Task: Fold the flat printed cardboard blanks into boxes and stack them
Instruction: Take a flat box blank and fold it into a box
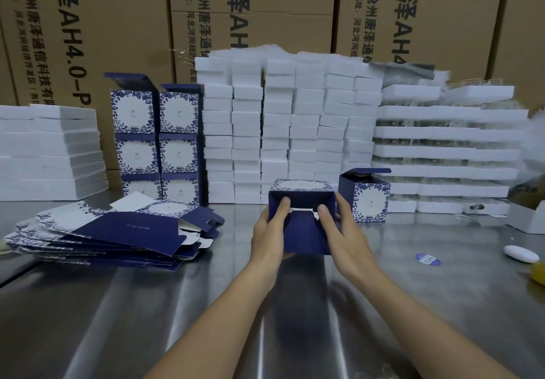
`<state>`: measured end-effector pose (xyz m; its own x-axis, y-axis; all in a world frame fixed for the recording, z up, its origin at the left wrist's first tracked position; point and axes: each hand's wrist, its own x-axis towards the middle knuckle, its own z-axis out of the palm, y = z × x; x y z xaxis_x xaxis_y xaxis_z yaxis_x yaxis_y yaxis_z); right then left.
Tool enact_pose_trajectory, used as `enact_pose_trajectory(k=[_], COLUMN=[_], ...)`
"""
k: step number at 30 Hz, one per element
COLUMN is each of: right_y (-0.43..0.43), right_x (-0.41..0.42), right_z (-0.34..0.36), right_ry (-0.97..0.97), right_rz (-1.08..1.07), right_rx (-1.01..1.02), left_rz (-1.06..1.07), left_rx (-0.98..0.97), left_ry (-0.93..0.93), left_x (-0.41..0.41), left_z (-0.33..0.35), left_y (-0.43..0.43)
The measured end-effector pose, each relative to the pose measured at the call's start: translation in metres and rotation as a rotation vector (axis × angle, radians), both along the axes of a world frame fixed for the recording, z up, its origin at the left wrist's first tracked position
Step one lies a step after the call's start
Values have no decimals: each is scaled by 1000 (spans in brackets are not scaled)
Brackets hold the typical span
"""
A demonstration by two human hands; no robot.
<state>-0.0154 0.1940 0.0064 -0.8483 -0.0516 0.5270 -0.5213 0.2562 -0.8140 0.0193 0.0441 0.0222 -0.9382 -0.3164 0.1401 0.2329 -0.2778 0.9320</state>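
Along the far edge of the steel tabletop [413, 305] stand the biggest things: brown shipping cartons [88, 25] behind, and in front of them white foam blocks [292, 125] piled in columns. Toward the far left stands the stack of finished boxes [157, 140], blue and white, two columns side by side, the top ones with lids still up. Near the left edge lies the pile of flat blanks [118, 231], fanned out and plainly not yet used up. One more folded box [368, 196] sits by itself just right of the middle, lid raised. In the middle, the box being folded [303, 219] is held with its open end toward the person, the left hand [269, 231] gripping its left wall with the thumb pushed inside, the right hand [342, 231] gripping the right wall with a finger reaching into the opening. The step in hand looks like closing the bottom flaps: a pale gap shows where they have not yet locked. The next move probably calls for pressing those flaps home until they catch, then turning the box upright and carrying it to the stack.
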Motion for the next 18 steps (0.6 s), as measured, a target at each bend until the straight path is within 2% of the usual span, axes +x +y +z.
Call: enact_pose_trajectory(k=[9,18], right_y=[1,0], right_x=[0,-6], right_z=[2,-5], right_ry=[-83,-26], right_rz=[-8,-58], right_rx=[-47,47], left_rz=[-43,12], left_rx=[-49,-181], left_ry=[7,58], left_x=[-3,-6], left_z=[-6,-10], left_y=[3,1])
